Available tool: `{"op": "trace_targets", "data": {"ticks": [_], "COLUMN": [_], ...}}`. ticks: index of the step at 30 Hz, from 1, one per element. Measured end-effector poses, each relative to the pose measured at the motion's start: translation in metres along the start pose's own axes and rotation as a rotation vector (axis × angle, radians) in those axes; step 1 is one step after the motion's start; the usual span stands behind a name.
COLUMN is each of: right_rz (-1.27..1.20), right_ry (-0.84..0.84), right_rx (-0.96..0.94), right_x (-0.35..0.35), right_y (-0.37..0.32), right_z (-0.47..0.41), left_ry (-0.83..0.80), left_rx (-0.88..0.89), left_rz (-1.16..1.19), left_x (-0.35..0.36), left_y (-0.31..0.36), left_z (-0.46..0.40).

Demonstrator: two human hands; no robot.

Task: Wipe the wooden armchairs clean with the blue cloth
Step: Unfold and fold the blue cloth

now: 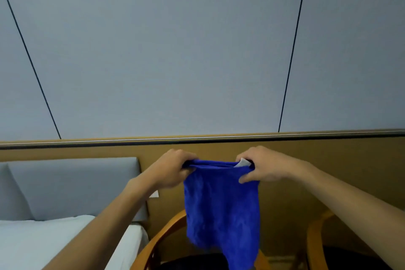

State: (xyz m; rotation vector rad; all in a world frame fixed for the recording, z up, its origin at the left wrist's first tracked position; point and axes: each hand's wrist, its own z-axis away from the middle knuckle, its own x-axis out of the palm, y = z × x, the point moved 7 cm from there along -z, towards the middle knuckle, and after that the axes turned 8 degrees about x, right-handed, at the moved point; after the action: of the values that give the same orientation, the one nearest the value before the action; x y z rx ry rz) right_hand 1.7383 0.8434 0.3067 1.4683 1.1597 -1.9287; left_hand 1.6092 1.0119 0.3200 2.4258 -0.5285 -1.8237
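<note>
Both hands are up in front of the wall, and each one pinches a top corner of the blue cloth (pixel 221 208). On one side, the left hand (pixel 173 170) has its fingers curled over the top edge. On the other side, the right hand (pixel 260 167) does the same, with its thumb pressed on the front of the cloth. Pulled flat between the hands, the top edge is straight, and the rest hangs down soft and loose. It looks fuzzy, like a towel, and it is folded double along the top. By the right hand a small white tag (pixel 242 162) pokes out.

Behind the cloth and lower down is a wooden armchair (pixel 162 234) with a smooth, curved, honey-colored arm and a dark seat. A second armchair (pixel 315 239) stands to the right, with the same curved wood.

To the left is a bed (pixel 32 241) with a white sheet and a gray padded headboard (pixel 72 188). Along the wall (pixel 197 50), smooth gray panels sit above a tan wooden band.
</note>
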Motion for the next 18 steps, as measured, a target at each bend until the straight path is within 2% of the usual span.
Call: {"op": "trace_targets", "data": {"ticks": [3, 6, 8, 10, 12, 13, 16, 17, 18], "right_rz": [-0.302, -0.668, -0.873, -1.040, -1.110, -1.125, -1.334, -1.449, -1.546], "right_ry": [0.111, 0.144, 0.208, 0.307, 0.355, 0.362, 0.419, 0.357, 0.207], "right_rx": [-0.011, 0.024, 0.015, 0.022, 0.081, 0.113, 0.169, 0.179, 0.191], "right_x": [-0.030, -0.053, -0.073, -0.091, -0.098, -0.098, -0.084, -0.066, -0.037], "right_y": [-0.001, -0.001, -0.003, -0.004, -0.002, 0.001, 0.033, 0.045, 0.052], "right_z": [0.004, 0.008, 0.008, 0.005, 0.002, 0.001, 0.003, 0.002, 0.001], "left_ry": [0.195, 0.453, 0.552, 0.419, 0.153, 0.090, 0.143, 0.168, 0.193], "left_rx": [-0.090, -0.210, -0.226, -0.218, -0.295, -0.350, -0.376, -0.357, -0.348], "left_rz": [0.238, 0.665, 0.971, 1.109, 1.037, 1.009, 1.146, 1.216, 1.274], "left_x": [-0.026, -0.050, -0.056, -0.037, 0.008, 0.027, 0.044, 0.041, 0.038], "left_y": [-0.011, -0.020, -0.018, -0.007, 0.009, 0.011, 0.019, 0.024, 0.029], "left_z": [-0.007, -0.012, -0.018, -0.022, -0.017, -0.013, -0.020, -0.027, -0.035]}}
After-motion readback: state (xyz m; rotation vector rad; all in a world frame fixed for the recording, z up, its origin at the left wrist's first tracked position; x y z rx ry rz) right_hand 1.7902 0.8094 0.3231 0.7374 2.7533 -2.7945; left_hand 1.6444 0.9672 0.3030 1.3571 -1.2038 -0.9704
